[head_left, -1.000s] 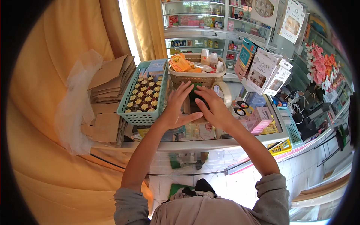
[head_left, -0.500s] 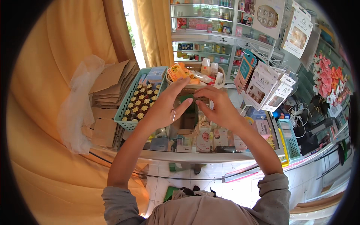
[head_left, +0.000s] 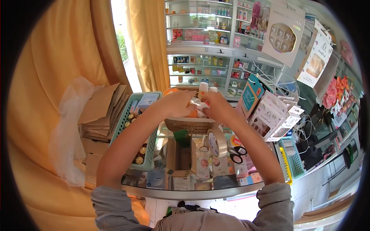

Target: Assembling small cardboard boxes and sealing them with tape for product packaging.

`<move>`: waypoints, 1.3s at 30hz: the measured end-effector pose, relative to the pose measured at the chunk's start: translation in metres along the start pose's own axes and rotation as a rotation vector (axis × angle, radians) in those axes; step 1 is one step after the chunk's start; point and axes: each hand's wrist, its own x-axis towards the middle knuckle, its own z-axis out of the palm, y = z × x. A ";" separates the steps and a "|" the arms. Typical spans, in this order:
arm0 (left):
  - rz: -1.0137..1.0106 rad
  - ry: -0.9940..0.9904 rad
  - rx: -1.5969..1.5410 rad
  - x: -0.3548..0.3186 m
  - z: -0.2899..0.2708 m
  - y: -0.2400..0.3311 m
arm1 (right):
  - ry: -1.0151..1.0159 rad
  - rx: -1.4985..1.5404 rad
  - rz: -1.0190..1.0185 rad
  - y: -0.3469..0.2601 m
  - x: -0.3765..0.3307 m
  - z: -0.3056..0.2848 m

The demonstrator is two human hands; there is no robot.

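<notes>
A pale item point(head_left: 197, 102) is over the brown basket point(head_left: 189, 126), the left hand point(head_left: 180, 104) and right hand point(head_left: 219, 107) apparently pinching it from both sides for steadiness. Nearer the body than the basket, an open carton point(head_left: 181, 158) seems placed within easy reach.

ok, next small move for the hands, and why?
Probably lift the pale item clear of the brown basket: the left hand and right hand both have fingers at it, and an open cardboard box stands just this side of the basket.
</notes>
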 end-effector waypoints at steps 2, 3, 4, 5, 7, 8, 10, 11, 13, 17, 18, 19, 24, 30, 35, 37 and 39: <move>-0.085 -0.199 0.078 0.013 -0.003 0.001 | -0.097 -0.033 0.104 0.002 0.009 -0.001; -0.082 -0.201 0.075 0.018 0.000 -0.002 | -0.192 -0.061 0.204 0.002 0.012 -0.002; -0.064 -0.184 0.089 0.021 0.003 -0.009 | -0.193 -0.055 0.205 -0.001 0.015 0.001; -0.047 -0.168 0.103 0.023 0.006 -0.014 | -0.203 -0.070 0.219 -0.003 0.018 0.004; -0.036 -0.176 0.107 0.025 0.011 -0.022 | -0.210 -0.081 0.236 -0.003 0.021 0.009; -0.022 -0.180 0.110 0.026 0.013 -0.025 | -0.219 -0.076 0.248 -0.001 0.022 0.011; 0.002 -0.177 0.101 0.026 0.013 -0.026 | -0.227 -0.071 0.264 0.003 0.024 0.013; 0.025 -0.171 0.090 0.026 0.012 -0.025 | -0.224 -0.066 0.228 0.005 0.023 0.012; 0.045 -0.186 0.093 0.022 0.003 -0.016 | -0.223 -0.059 0.190 0.002 0.023 0.010; 0.016 -0.150 0.119 0.013 -0.004 -0.016 | -0.065 -0.039 0.195 -0.013 0.022 0.000; 0.011 -0.150 0.120 0.010 -0.006 -0.017 | -0.013 0.016 0.165 -0.015 0.020 -0.003; -0.017 -0.155 0.062 0.008 -0.012 -0.008 | -0.014 0.013 0.170 -0.016 0.017 -0.006; 0.045 -0.028 0.009 -0.012 -0.022 0.003 | 0.209 0.042 -0.048 -0.019 0.006 -0.020; 0.005 0.116 -0.145 -0.045 -0.036 0.050 | 0.310 0.112 -0.092 -0.047 -0.017 -0.055; 0.074 0.212 -0.502 -0.067 -0.011 0.069 | 0.285 0.280 -0.083 -0.066 -0.041 -0.067; 0.076 0.212 -0.600 -0.074 0.000 0.072 | 0.266 0.324 -0.080 -0.068 -0.047 -0.066; 0.072 0.202 -0.697 -0.076 0.010 0.072 | 0.174 0.477 0.070 -0.071 -0.053 -0.065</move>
